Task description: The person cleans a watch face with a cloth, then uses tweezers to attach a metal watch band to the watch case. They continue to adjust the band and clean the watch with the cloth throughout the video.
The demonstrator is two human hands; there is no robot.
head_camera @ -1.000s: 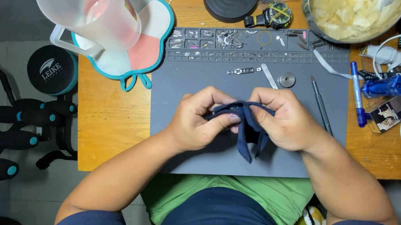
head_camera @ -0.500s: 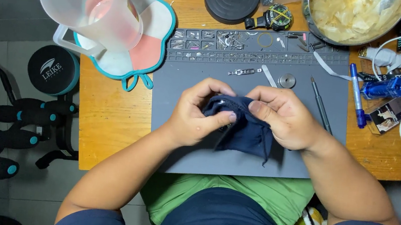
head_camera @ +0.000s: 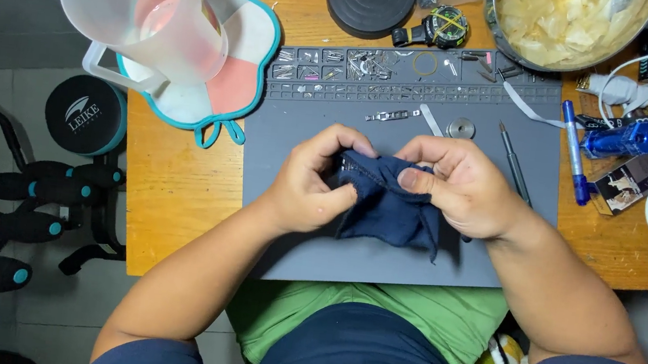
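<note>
Fingers (head_camera: 338, 200) of both my hands are closed on a small dark blue cloth (head_camera: 390, 210), pinching its far edge from either side. My left hand (head_camera: 312, 181) curls around the left end of that edge, thumb pressed against the fabric, and my right hand (head_camera: 462, 185) grips the right end with the thumb on top. What the cloth wraps, if anything, I cannot tell. It hangs in folds between my hands, its near corners trailing down toward a grey work mat (head_camera: 306, 123), over the middle of the mat.

On the mat just beyond my hands lie a small metal link piece (head_camera: 391, 116), a pale strip (head_camera: 431, 120) and a round silver disc (head_camera: 460, 128); a thin dark tool (head_camera: 515, 163) lies right of my right hand. Moulded trays along the far edge of the mat hold tiny metal parts (head_camera: 370, 64).

The mat lies on a wooden surface (head_camera: 177, 190). Far left stands a clear plastic jug (head_camera: 144, 11) on a flower-shaped pad with a teal rim (head_camera: 253, 52). At the far side I see a black round base (head_camera: 371, 0), a wristwatch (head_camera: 439, 28) and a metal bowl of pale pieces (head_camera: 569, 27). A blue pen (head_camera: 573, 149) lies at the right.
</note>
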